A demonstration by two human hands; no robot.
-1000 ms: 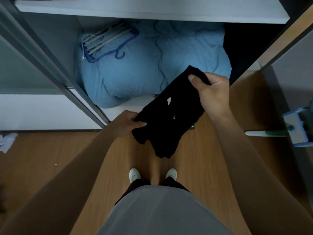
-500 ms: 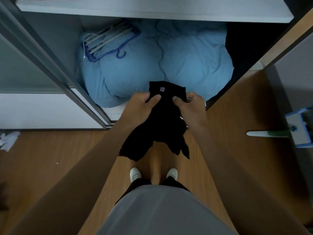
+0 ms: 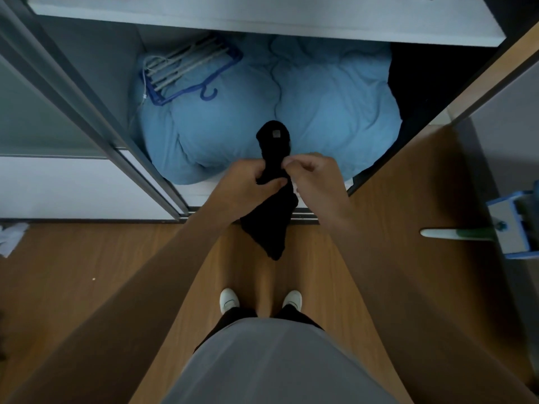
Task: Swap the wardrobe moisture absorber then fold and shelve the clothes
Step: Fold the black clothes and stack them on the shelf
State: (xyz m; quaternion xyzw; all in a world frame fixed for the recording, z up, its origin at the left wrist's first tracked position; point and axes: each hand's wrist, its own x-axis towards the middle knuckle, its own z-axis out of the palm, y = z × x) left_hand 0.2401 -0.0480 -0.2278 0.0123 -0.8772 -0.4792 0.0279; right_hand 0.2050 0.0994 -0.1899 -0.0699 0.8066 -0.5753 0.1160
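A black garment with a small grey tag near its top is bunched into a narrow upright strip in front of the open wardrobe. My left hand is wrapped around its middle from the left. My right hand pinches the same part from the right, fingers closed on the cloth. The garment's top sticks up above both hands and its lower end hangs down over the floor. No moisture absorber is visible.
A light blue duvet fills the wardrobe floor, with blue and white hangers lying on its left. A white shelf spans above. A sliding door frame runs at left. A blue-and-white mop lies at right, and white cloth at far left.
The garment was spread wide between my hands a second ago. My hands came together and gathered it into a narrow bundle, and its hanging ends have drawn in.
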